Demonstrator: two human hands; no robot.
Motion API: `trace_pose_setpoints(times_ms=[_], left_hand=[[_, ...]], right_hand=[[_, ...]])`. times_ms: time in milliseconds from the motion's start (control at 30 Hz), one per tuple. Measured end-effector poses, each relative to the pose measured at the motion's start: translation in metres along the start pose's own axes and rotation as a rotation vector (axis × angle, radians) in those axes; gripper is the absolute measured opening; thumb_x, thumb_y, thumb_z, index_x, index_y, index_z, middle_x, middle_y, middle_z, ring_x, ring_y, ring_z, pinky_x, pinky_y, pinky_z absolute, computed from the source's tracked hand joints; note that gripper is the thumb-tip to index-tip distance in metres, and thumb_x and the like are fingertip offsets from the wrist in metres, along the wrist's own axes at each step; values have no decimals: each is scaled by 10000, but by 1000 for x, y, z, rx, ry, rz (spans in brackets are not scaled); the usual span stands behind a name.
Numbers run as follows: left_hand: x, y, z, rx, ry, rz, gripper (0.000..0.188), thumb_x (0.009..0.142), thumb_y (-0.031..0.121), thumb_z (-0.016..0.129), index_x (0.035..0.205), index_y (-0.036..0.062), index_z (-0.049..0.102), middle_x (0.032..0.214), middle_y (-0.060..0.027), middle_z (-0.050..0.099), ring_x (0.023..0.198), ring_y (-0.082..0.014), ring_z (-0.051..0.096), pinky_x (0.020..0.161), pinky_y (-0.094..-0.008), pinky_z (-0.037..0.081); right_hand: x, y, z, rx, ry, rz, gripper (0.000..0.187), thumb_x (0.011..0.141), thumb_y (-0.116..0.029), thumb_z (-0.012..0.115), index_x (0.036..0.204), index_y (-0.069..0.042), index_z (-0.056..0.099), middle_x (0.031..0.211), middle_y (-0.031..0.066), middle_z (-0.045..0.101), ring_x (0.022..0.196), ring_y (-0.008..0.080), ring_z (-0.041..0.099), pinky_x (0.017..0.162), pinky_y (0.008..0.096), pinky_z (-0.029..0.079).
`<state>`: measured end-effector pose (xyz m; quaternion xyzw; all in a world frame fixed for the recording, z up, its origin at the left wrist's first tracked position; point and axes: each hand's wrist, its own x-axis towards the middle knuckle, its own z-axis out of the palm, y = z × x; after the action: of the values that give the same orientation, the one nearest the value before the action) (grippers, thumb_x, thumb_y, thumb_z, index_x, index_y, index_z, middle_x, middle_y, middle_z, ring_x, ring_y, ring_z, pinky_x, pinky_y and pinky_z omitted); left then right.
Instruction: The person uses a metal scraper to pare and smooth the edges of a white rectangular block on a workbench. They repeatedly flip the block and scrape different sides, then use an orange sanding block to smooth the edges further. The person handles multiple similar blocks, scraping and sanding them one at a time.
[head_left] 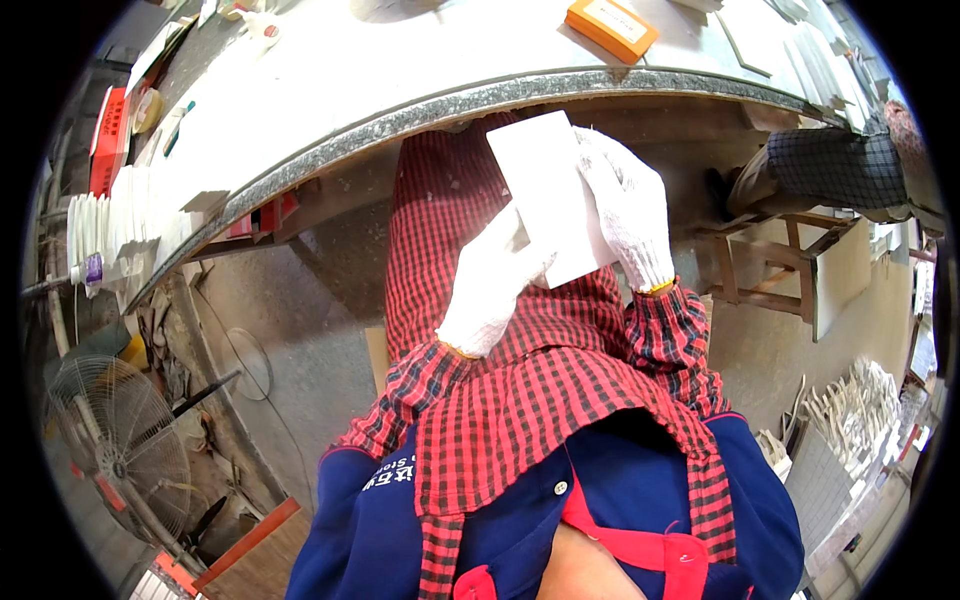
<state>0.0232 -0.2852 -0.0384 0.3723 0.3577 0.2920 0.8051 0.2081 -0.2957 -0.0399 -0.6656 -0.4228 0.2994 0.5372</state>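
A flat white rectangular piece (pixel 553 200), like a thin tile or board, is held tilted above my lap, over the red and black checked apron. My left hand (pixel 495 275), in a white knit glove, grips its lower left edge. On the other side my right hand (pixel 628 200), gloved the same way, closes around the right edge, with its fingertips partly hidden behind the piece. The front edge of a white worktable (pixel 420 75) lies just beyond both hands.
An orange box (pixel 612 28) rests on the table. White pieces (pixel 105 225) stand stacked at its left end, near a red box (pixel 108 140). A large fan (pixel 115 450) stands at lower left. Right of me are a wooden stool (pixel 775 265) and another person's checked clothing (pixel 835 168).
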Motion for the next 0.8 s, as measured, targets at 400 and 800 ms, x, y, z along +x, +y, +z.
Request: trace_pose_setpoints(times_ms=[400,800], left_hand=[[10,5,-3,92,102,-38,643,962,115,684,1524,-27,407,1305,-132,638,1073,-147,631,915,-291,516],[5,13,-1,456,83,107,670,885,135,762,1475,-8,480,1110,-93,682,902,-131,663,790,-273,543]], right_hand=[[11,-16,11,-146,-133,56,446,921,-174,726,1315,14,637,1220,175,717,1082,205,710,930,303,541],[7,-28,18,-182,-150,214,706,878,-387,747,1450,-39,521,1283,217,674,1146,290,691,979,369,527]])
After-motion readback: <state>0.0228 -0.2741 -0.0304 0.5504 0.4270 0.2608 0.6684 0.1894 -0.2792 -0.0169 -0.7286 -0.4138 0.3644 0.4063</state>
